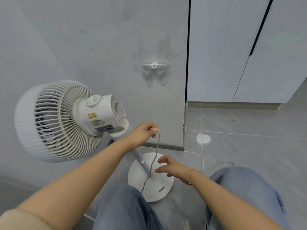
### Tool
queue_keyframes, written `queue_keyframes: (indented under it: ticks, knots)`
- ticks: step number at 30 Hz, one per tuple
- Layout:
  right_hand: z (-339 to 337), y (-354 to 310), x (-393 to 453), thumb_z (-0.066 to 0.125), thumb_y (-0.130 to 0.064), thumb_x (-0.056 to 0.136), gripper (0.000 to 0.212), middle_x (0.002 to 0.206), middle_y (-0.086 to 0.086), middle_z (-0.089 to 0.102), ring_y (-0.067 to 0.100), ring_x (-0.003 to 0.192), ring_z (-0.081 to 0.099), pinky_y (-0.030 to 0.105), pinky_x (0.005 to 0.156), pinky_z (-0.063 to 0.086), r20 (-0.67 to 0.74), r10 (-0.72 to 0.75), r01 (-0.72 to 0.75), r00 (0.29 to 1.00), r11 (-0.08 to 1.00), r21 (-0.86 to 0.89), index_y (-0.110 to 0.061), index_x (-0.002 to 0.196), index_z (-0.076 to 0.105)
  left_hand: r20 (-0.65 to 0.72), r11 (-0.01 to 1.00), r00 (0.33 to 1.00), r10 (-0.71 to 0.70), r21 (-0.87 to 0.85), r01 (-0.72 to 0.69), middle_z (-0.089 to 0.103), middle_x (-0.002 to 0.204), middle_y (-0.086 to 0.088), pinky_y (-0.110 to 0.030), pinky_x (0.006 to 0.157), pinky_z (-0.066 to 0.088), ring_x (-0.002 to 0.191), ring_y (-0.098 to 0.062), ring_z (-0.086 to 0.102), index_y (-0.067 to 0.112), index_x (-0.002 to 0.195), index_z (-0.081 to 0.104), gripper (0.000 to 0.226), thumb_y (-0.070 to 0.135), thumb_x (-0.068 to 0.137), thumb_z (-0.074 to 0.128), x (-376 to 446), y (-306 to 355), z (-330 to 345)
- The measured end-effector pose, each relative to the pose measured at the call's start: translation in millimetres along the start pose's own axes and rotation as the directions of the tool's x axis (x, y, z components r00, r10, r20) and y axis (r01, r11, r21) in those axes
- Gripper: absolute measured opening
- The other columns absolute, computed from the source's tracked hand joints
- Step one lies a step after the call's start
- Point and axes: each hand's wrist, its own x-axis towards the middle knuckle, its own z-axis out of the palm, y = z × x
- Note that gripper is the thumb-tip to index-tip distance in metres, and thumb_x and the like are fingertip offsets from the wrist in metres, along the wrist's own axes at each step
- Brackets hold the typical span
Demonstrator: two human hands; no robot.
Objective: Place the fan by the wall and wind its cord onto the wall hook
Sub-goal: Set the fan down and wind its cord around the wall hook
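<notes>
A: Start at the left. What is the room like?

B: A pale grey wall (86, 47), scuffed and marked, fills the left and middle. Right of it stand white cupboard doors (232, 55) with dark gaps between them. The floor (249, 146) is grey tile with light grout lines and one round white patch (203, 139).

A: And the fan?

B: One fan (66, 120), white, at the left, close to the wall. Its grille faces left and its pole slants down to one round base (150, 177) on the floor, between the person's knees.

A: The hook?

B: One white hook (155, 65) on the wall, above and right of the fan head, with nothing wound on it.

A: The hands?

B: Two. The left hand (142, 132) is clenched around one thin grey cord (153, 161) just beside the top of the pole; the cord hangs down from it across the base. The right hand (173, 167) is lower, over the base, fingers spread and relaxed, grasping nothing, just beside the cord.

A: Anything else?

B: Two legs in blue jeans (126, 211) at the bottom.
</notes>
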Motion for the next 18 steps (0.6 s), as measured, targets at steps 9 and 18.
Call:
queue_keyframes:
  ticks: [9, 18]
  knots:
    - [19, -5, 29, 0.053, -0.028, 0.094, 0.015, 0.122, -0.006, 0.055, 0.014, 0.114, 0.050, 0.027, 0.092, 0.041, -0.021, -0.103, 0.103, 0.994, 0.994, 0.023, -0.026, 0.105, 0.064, 0.095, 0.929, 0.991, 0.098, 0.349, -0.126, 0.068, 0.086, 0.002, -0.017, 0.078, 0.044, 0.080, -0.009, 0.059, 0.019, 0.089, 0.062, 0.009, 0.016, 0.092, 0.054, -4, 7, -27]
    - [28, -4, 64, 0.044, -0.016, 0.099, 0.033, 0.077, 0.010, 0.065, 0.017, 0.063, 0.059, 0.021, 0.063, 0.053, -0.248, -0.031, 0.086, 0.968, 0.973, 0.215, -0.009, 0.073, 0.061, 0.019, -0.175, 0.986, 0.167, 0.984, 0.011, 0.051, 0.125, -0.005, -0.058, 0.111, -0.014, 0.131, -0.029, 0.033, 0.018, 0.120, 0.057, 0.037, 0.025, 0.084, 0.056, -19, 41, -84]
